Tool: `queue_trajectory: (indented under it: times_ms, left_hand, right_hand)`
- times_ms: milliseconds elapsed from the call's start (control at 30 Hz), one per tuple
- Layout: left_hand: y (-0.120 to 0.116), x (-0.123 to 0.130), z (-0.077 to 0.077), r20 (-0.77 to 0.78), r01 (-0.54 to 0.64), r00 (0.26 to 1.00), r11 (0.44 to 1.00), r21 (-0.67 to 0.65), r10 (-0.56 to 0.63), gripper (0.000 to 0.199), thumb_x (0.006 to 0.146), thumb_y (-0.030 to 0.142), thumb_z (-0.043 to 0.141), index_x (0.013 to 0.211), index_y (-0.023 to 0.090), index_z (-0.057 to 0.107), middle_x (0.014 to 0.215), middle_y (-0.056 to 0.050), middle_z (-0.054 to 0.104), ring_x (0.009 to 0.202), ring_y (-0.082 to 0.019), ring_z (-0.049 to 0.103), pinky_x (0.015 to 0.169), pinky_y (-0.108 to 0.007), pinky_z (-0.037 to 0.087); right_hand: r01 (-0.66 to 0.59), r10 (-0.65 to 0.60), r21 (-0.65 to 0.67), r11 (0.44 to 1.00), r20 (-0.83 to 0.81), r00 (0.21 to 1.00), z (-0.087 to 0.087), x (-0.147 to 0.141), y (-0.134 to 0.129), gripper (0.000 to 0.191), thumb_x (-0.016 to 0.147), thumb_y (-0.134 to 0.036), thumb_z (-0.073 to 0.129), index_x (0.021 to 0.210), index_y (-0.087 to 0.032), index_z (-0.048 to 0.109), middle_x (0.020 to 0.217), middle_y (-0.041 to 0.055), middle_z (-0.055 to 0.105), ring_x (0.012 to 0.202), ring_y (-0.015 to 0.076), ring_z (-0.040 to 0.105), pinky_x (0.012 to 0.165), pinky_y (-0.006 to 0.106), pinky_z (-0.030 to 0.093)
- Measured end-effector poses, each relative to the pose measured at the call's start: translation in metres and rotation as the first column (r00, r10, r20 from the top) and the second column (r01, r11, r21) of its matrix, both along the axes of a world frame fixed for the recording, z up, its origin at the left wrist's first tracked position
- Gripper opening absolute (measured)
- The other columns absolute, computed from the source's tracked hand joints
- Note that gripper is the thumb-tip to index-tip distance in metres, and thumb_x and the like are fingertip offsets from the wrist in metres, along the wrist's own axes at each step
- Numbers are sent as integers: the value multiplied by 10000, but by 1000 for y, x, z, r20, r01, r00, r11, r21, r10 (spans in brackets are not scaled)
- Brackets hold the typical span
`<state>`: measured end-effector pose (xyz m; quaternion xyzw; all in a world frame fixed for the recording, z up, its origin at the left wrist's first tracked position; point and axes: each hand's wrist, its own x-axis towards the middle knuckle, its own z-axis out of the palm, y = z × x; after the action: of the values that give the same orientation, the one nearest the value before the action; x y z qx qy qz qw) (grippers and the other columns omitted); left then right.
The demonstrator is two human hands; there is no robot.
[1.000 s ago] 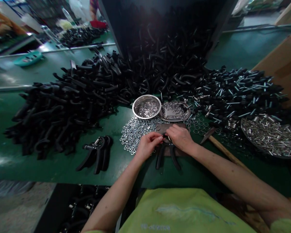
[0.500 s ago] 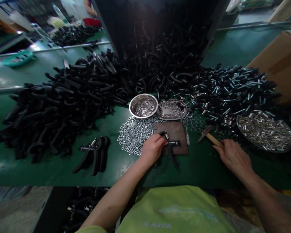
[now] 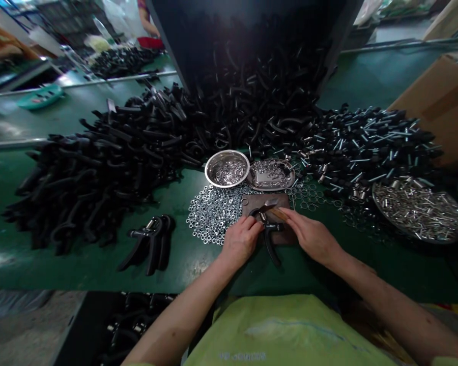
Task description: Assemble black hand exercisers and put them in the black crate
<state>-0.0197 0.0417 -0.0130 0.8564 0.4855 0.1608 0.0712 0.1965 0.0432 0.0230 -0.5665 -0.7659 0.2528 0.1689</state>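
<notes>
A black spring clamp-like hand grip [image 3: 272, 247] with a metal coil spring lies on a brown square plate [image 3: 292, 236]. My left hand [image 3: 241, 241] is closed on its upper left part, fingers pinched near the spring. My right hand [image 3: 311, 235] is wrapped round the wooden handle of a small hammer [image 3: 278, 212]. The hammer's head is over the top of the hand grip, by the spring; whether it touches cannot be made out. Many small nuts [image 3: 209, 216] lie heaped just beyond my left hand.
A steel bowl [image 3: 207, 173] and an oval tray [image 3: 275, 188] hold small metal parts. Black handles [image 3: 99, 173] pile up at left and back, black-headed bolts [image 3: 377, 137] at right. A dish of pins [image 3: 420, 208], a cardboard box [image 3: 438, 101] and assembled hand grips [image 3: 152, 244] flank me.
My right hand has brought the hammer from the right side of the bench leftward to the hand grip. My left hand still holds the hand grip in nearly the same place.
</notes>
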Motion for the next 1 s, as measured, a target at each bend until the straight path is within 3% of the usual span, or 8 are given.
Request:
queue_trajectory:
  times_ms: [133, 233, 367, 600, 700, 800, 933, 1000]
  left_hand:
    - [-8, -6, -4, 260, -114, 953, 978, -176, 158, 319, 851, 315, 586, 1144, 206, 517, 1038, -65, 579, 856, -167, 571, 739, -286, 488]
    - [-11, -7, -7, 309, -240, 895, 932, -271, 320, 399, 785, 318, 660, 1119, 187, 486, 997, -58, 567, 816, -173, 579, 716, -302, 497]
    - [-11, -3, -8, 281, -262, 895, 917, -301, 348, 339, 779, 275, 648, 1064, 184, 488, 917, -45, 588, 816, -186, 585, 710, -306, 483]
    - [-9, 0, -9, 251, -271, 894, 894, -357, 371, 329, 786, 285, 618, 1066, 190, 474, 822, -19, 603, 733, -174, 592, 638, -280, 461]
    - [-8, 0, -9, 257, -265, 895, 897, -354, 366, 330, 777, 255, 611, 1071, 192, 475, 829, -19, 609, 724, -166, 591, 640, -277, 456]
    - [-8, -1, -7, 278, -258, 886, 893, -369, 371, 339, 769, 232, 602, 1087, 195, 490, 797, -5, 606, 707, -160, 586, 640, -273, 450]
    - [-5, -5, -3, 385, -203, 837, 875, -440, 388, 305, 796, 283, 594, 1087, 195, 568, 789, -12, 614, 721, -160, 585, 669, -284, 456]
    - [-5, -4, -3, 498, -132, 729, 810, -571, 470, 291, 803, 309, 598, 1071, 193, 603, 775, -13, 624, 707, -155, 587, 667, -286, 467]
  right_hand:
    - [86, -78, 89, 992, -90, 993, 12, 6, -23, 368, 957, -244, 306, 1280, -211, 480, 1142, 76, 670, 962, 187, 665, 779, 308, 538]
    - [-11, 5, 134, 991, 47, 999, 11, 2, -37, 386, 944, -218, 316, 1289, -207, 490, 1063, 81, 693, 862, 191, 683, 687, 299, 546]
    - [-106, 85, 74, 992, 246, 965, -1, 0, -40, 396, 946, -225, 343, 1317, -227, 479, 1061, 66, 695, 820, 187, 683, 672, 297, 544]
    - [43, -54, 382, 923, 18, 998, 12, 12, -48, 339, 957, -222, 328, 1246, -186, 502, 942, 74, 697, 779, 162, 667, 657, 255, 513]
    - [-64, 17, 306, 950, 154, 988, 6, 0, -49, 373, 950, -231, 333, 1274, -199, 516, 829, 55, 684, 683, 156, 650, 608, 245, 490]
    - [-139, 93, 143, 980, 289, 953, -5, -5, -47, 407, 949, -248, 346, 1333, -235, 482, 902, 50, 691, 719, 156, 655, 616, 250, 490]
    - [8, -65, 212, 977, 263, 963, -17, 24, -53, 415, 963, -295, 331, 1352, -241, 465, 954, 51, 688, 764, 169, 648, 673, 288, 494]
    - [114, -207, 308, 945, 292, 934, -25, 51, -62, 417, 956, -314, 357, 1350, -248, 475, 905, 50, 684, 754, 181, 638, 674, 302, 477]
